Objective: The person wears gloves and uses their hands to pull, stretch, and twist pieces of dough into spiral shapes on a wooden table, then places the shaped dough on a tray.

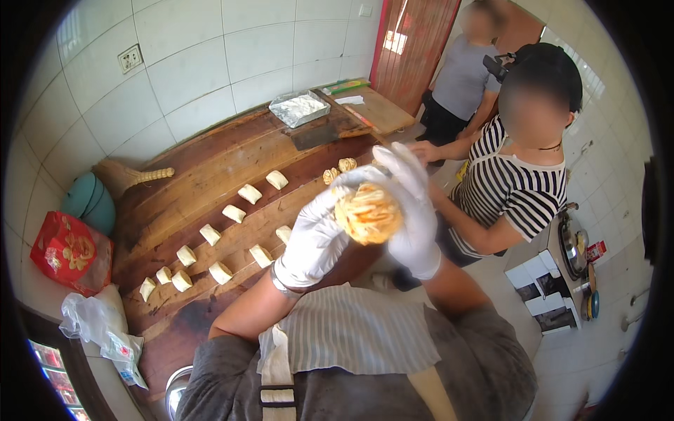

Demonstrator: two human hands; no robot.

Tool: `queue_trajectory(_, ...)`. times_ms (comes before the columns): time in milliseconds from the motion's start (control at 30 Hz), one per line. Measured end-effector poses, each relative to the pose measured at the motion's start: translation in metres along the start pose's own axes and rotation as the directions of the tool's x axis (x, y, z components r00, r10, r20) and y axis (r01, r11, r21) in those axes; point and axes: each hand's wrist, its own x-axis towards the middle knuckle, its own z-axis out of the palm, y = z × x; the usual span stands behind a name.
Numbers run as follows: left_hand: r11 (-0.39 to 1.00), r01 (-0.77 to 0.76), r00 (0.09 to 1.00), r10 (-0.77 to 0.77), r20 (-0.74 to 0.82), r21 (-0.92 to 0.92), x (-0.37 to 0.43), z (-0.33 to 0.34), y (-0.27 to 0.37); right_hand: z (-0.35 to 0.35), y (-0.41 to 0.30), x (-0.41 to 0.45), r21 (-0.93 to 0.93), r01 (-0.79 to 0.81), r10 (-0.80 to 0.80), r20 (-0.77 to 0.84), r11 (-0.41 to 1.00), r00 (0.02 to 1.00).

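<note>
Both my hands wear white gloves and hold up one round bun of twisted, orange-streaked dough [368, 213] close to the camera. My left hand [318, 231] grips its left side, and my right hand [413, 210] cups its right side and back. Beyond them, similar twisted dough balls [347, 164] rest on the wooden work table [210, 158], partly hidden by my fingers. Several pale cut dough pieces [233, 213] lie in two slanting rows on the table to the left.
A metal tray of white flour [299, 109] and a wooden board [382, 108] stand at the back. A brush [129, 176], red bag [73, 252] and plastic bags [108, 326] line the left edge. A co-worker in stripes [505, 179] stands close on the right, another person [463, 79] behind.
</note>
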Motion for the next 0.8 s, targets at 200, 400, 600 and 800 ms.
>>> queue_trajectory(200,0.953,0.214,0.969,-0.235,-0.077,-0.216,0.001,-0.022,-0.007,0.034,0.010,-0.035,0.830,-0.381,0.349,0.244,0.408,0.905)
queue_trajectory(400,0.939,0.339,0.917,-0.344,-0.203,-0.059,-0.003,-0.045,-0.022,0.063,0.025,-0.073,0.921,-0.381,0.497,0.367,-0.078,0.786)
queue_trajectory(600,0.868,0.410,0.782,-0.493,-0.381,-0.279,-0.029,-0.102,-0.048,0.054,0.050,-0.115,0.418,-0.559,0.349,0.479,0.716,0.805)
queue_trajectory(800,0.809,0.547,0.729,-0.587,-0.351,-0.217,-0.030,-0.152,-0.072,0.060,0.072,-0.117,0.402,-0.328,0.016,0.612,0.855,0.791)
